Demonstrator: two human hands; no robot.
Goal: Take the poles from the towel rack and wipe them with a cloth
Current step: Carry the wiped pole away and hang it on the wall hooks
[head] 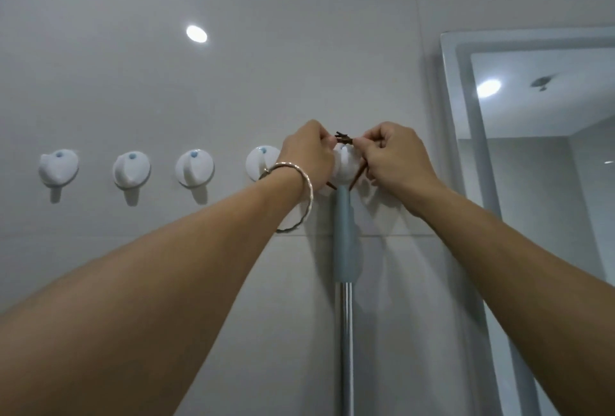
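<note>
Both your forearms reach up to the wall, a silver bangle (pixel 298 197) loose on your left wrist. Your left hand (pixel 307 152) and right hand (pixel 396 156) are curled, fingertips pinching a thin brown cord (pixel 344 139) from either side, just above a white hook (pixel 346 167). The cord's strands run down behind both hands. From that hook the pole (pixel 346 332) hangs straight toward 6 o'clock: a blue-grey grip sleeve (pixel 346 236) on top, bare shiny metal below, close against the wall. Toward 9 o'clock, four more white hooks (pixel 194 167) with blue dots sit in a row. The tiled wall (pixel 149 83) is glossy pale grey, reflecting a ceiling light. At 3 o'clock stands a framed mirror (pixel 549 166).
</note>
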